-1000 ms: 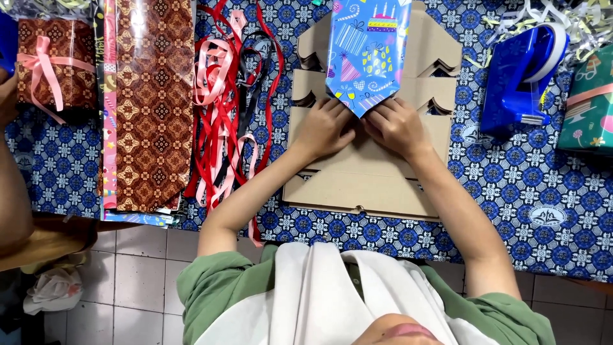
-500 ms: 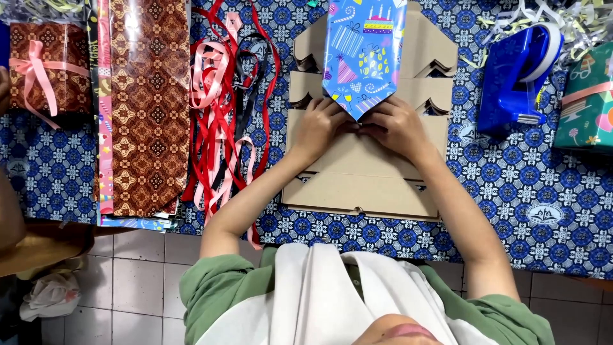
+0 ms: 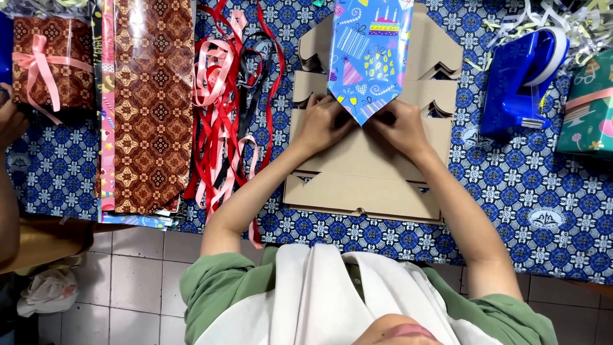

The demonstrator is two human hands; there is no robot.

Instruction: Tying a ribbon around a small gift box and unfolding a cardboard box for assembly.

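Observation:
A sheet of blue wrapping paper (image 3: 370,51) with party pictures is folded to a point and lies over flat brown cardboard box pieces (image 3: 364,172) on the table. My left hand (image 3: 322,124) pinches the left side of the paper's point. My right hand (image 3: 401,128) pinches the right side, and the fingertips of both nearly meet at the tip. Both forearms rest across the cardboard.
Red, pink and black ribbons (image 3: 223,108) and brown patterned paper sheets (image 3: 153,102) lie to the left. A brown gift with a pink bow (image 3: 48,64) sits far left by another person's hand (image 3: 9,121). At right stand a blue tape dispenser (image 3: 520,80) and a green gift (image 3: 587,108).
My hands have closed in on the paper's point from just below it. The other person's arm at the left edge has shifted.

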